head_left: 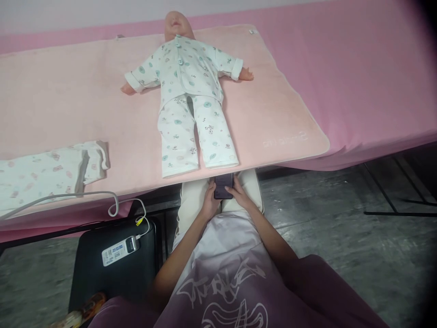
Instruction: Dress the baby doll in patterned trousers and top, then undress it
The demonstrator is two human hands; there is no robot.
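Below the near edge of the pink-covered tabletop [362, 86], both forearms are reaching forward over the lap and angling inward toward each other. The left hand [210, 200] is gripping one side of a dark phone [223, 187], and the right hand [241, 195] is gripping the other, its thumb lying across the screen. The fingers [212, 187] are curling around the phone's sides; how they are closing underneath is staying hidden. The phone is resting low between the thighs, over the white trousers [251, 187], its far end reaching close to the tabletop's edge.

On the tabletop, a doll [191, 73] in printed pyjamas is lying face up on a peach mat [283, 109], its arms spreading outward and its legs pointing toward the person. To the left, a printed garment [44, 175] is lying near the edge. Lower down, a white device [116, 251] with a cable [146, 210] is resting on a black seat [102, 282].
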